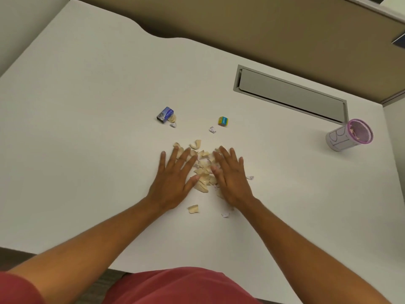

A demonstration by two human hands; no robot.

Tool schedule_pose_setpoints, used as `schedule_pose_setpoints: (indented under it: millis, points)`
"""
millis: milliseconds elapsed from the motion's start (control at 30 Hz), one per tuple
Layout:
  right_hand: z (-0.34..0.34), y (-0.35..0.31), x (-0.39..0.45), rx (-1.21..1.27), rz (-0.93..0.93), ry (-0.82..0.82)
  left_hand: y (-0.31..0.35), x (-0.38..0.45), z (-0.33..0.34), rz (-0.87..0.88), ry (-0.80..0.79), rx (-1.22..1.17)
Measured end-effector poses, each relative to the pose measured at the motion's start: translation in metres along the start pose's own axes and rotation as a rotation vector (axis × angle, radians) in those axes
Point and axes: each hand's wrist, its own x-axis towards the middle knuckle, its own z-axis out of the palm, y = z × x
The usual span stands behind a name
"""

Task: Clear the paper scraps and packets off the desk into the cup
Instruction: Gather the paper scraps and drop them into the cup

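A heap of beige paper scraps (203,170) lies in the middle of the white desk (87,128). My left hand (173,178) rests flat on the desk at the heap's left side, fingers spread. My right hand (230,176) lies flat on its right side, fingers spread and touching the scraps. Neither hand holds anything. A blue packet (165,114) and a small yellow-and-blue packet (223,121) sit farther back. The white cup with a pink rim (348,138) stands far to the right, with a few scraps inside.
Stray scraps lie apart from the heap: one beige piece (193,209) near my left wrist, white bits (225,215) by my right wrist, another white bit (212,129) near the yellow packet. A recessed cable tray (291,93) is set into the desk behind. A tan partition runs along the back.
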Motion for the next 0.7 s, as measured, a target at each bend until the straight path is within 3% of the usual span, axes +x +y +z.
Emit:
schedule_pose_setpoints:
  millis: [100,167,300,367,500,700]
  points:
    - [-0.018,0.0,-0.008,0.141,0.055,0.087,0.018,0.002,-0.008,0.059,0.062,-0.09]
    - [-0.035,0.002,-0.01,0.096,0.112,0.113,0.024,0.006,-0.019,0.041,0.014,-0.032]
    - [-0.052,-0.004,-0.013,-0.014,0.22,-0.127,0.034,0.014,-0.036,-0.051,-0.258,0.144]
    - [-0.047,-0.009,-0.011,-0.077,0.217,-0.201,0.041,0.018,-0.041,-0.065,-0.315,0.196]
    - [-0.032,-0.017,-0.003,-0.165,0.211,-0.195,0.055,0.021,-0.041,-0.085,-0.263,0.166]
    - [-0.019,-0.023,-0.011,-0.091,0.108,-0.003,0.052,0.03,-0.028,-0.063,-0.119,-0.046]
